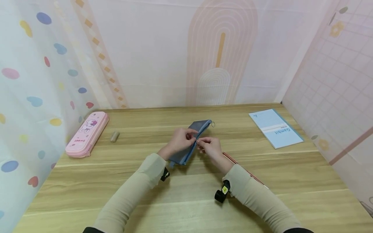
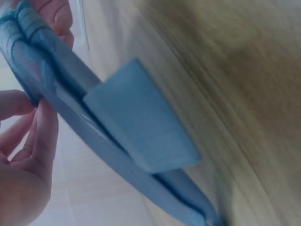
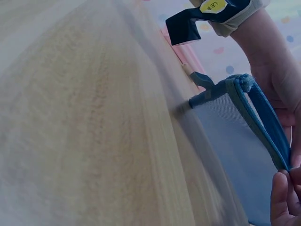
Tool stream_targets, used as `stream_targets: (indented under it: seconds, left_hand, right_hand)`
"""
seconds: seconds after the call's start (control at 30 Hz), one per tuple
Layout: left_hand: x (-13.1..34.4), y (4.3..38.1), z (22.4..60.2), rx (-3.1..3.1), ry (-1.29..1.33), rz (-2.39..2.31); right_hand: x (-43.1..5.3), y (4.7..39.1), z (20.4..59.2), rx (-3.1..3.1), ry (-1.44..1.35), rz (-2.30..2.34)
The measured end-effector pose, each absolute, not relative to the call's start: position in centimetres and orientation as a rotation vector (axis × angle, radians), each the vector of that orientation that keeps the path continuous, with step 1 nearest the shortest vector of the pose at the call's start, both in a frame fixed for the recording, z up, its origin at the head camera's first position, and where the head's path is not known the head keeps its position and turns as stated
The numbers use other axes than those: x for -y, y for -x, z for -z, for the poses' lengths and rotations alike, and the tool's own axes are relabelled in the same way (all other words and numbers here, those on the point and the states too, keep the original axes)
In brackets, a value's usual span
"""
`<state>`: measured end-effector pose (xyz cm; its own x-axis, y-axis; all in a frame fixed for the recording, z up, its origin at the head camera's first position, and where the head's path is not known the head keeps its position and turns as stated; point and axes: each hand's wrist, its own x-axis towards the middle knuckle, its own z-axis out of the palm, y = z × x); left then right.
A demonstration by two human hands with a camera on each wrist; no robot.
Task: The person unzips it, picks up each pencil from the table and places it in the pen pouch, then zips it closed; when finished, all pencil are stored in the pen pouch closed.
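A blue mesh zipper pouch (image 1: 179,156) stands tilted on the wooden table, its zippered edge facing right and a small ring (image 1: 213,124) at its far end. My left hand (image 1: 180,141) pinches the pouch by that edge with thumb and fingers. Close beside it, my right hand (image 1: 210,148) pinches the same edge near the middle; whether it has the zipper pull is hidden. In the right wrist view, the zippered opening of the pouch (image 3: 221,127) shows a gap at its near end. A blue fabric tab (image 2: 141,122) juts from the pouch in the left wrist view.
A pink pencil case (image 1: 87,134) lies at the left, with a small tan cylinder (image 1: 115,136) near it. At the right rests a light blue notebook (image 1: 275,127) marked Gambit. Thin red sticks, perhaps pencils (image 1: 230,157), lie partly under my right forearm.
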<state>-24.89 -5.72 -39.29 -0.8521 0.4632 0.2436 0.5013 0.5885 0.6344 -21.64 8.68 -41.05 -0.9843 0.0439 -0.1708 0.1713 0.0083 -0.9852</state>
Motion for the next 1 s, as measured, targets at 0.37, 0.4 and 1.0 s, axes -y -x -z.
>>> stream_targets:
  seconds: [0.37,0.4,1.0]
  left_hand:
    - [6.4,25.2,38.8,2.711,0.792,1.285]
    - [6.4,25.2,38.8,2.709,0.794,1.28]
    - [6.6,25.5,38.1,2.758,0.86,1.189]
  right_hand:
    - [-9.7,21.5,41.7,-2.222,-0.319,1.988]
    - [-9.9,21.5,41.8,-2.248,-0.329,1.941]
    - [-11.2,22.1,41.9,-2.606,-0.124,1.497]
